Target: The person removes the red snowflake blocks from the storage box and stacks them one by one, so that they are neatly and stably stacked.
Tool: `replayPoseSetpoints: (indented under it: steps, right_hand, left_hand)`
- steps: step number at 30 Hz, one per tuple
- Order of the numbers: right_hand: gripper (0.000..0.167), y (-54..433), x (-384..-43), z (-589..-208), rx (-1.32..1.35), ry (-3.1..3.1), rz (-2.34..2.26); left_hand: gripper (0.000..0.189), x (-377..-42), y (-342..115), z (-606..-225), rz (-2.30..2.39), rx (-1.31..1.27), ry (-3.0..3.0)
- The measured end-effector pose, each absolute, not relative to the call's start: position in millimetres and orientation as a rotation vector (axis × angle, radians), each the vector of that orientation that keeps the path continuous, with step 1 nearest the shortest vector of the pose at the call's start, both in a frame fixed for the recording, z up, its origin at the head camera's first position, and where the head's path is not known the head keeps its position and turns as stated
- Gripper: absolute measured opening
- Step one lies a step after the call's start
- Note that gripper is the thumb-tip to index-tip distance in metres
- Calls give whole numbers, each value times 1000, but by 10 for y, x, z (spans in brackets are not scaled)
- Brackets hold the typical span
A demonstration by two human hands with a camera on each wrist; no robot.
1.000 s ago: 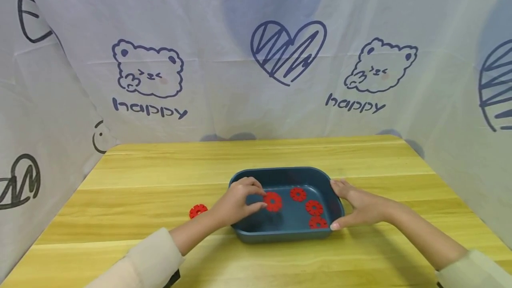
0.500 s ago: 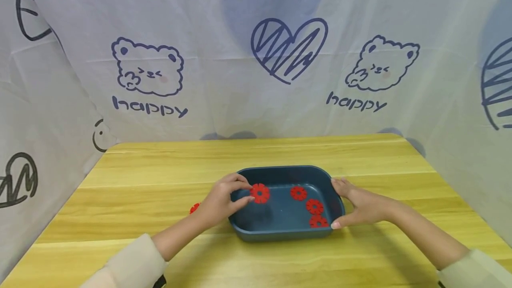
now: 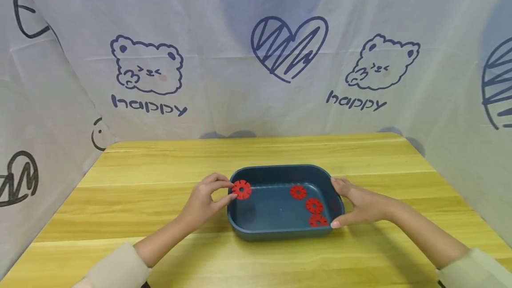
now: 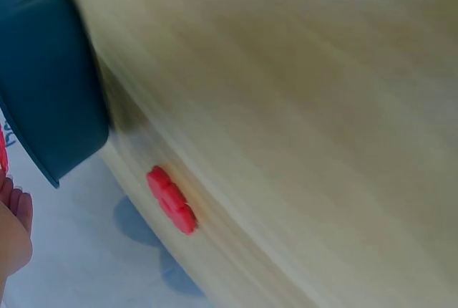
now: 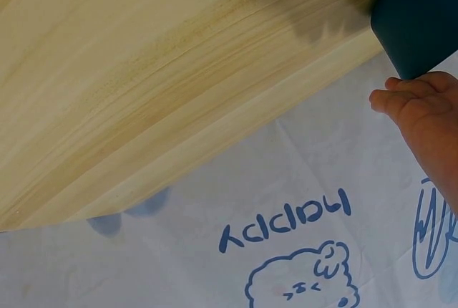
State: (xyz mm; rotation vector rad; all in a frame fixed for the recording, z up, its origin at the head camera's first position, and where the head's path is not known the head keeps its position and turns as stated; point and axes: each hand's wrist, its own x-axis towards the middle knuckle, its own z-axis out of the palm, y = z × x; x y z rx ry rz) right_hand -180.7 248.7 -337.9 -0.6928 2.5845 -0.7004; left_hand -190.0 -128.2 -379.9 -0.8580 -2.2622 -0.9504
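Observation:
A red notched flower-shaped disc is pinched between the thumb and fingers of my left hand, held at the left rim of a dark blue plastic basin. On the basin's right side my right hand grips the rim, thumb at the near corner and fingers farther back. Inside, toward the right, lie three more red discs. The left wrist view catches another red disc on the table beside the basin; in the head view the left hand hides it.
The basin stands on a yellow wood-grain table. White cloth printed with bears and hearts hangs behind the table and along both sides.
My left hand has moved left from over the basin to its left rim, carrying the pinched disc. It now covers the disc on the table. The right hand keeps its place.

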Motion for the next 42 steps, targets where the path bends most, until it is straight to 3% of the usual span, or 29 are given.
replayPoseSetpoints:
  steps: [22, 42]
  right_hand:
    - [110, 2502, -1783, -3375, -674, 2589, -705]
    - [110, 2481, -1812, -3367, -686, 2569, -712]
  left_hand:
    - [29, -1832, -1586, -3904, -842, -745, -2213]
    - [23, -1683, -1926, -4033, -816, -588, -2257]
